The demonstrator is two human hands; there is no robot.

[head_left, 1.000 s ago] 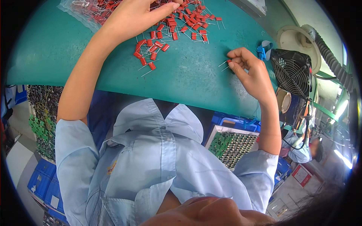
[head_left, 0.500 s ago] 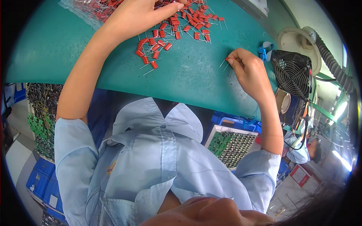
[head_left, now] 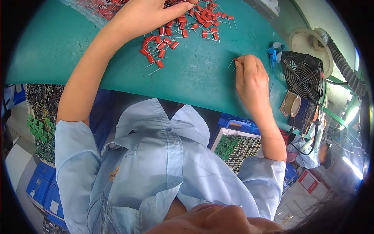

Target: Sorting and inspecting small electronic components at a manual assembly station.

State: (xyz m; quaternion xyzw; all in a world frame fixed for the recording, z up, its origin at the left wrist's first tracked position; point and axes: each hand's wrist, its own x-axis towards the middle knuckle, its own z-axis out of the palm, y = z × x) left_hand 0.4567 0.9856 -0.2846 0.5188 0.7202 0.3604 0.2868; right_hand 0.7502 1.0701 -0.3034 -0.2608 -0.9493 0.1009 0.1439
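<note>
My left hand (head_left: 154, 15) is over a pile of red capacitors (head_left: 204, 17) with long wire leads at the top of the green mat. Its thumb tip meets a fingertip at the upper edge, and the other fingers run out of view. What it holds, if anything, cannot be seen. On the right of the mat, my right hand (head_left: 253, 80) is closed in a pinch on one red capacitor (head_left: 235, 59), whose thin leads point down and left. A smaller group of red capacitors (head_left: 161, 46) lies below my left wrist.
A clear plastic bag (head_left: 93, 9) with more capacitors lies at the top left. A black fan (head_left: 302, 74), a blue clip with a cord (head_left: 272, 52) and a ribbed hose (head_left: 343, 62) stand right. Below the table are green circuit boards (head_left: 237, 150) and blue bins (head_left: 46, 187).
My right hand has turned, its back now more upward and its forearm slightly left, still pinching the capacitor. My left hand has shifted very slightly at the pile.
</note>
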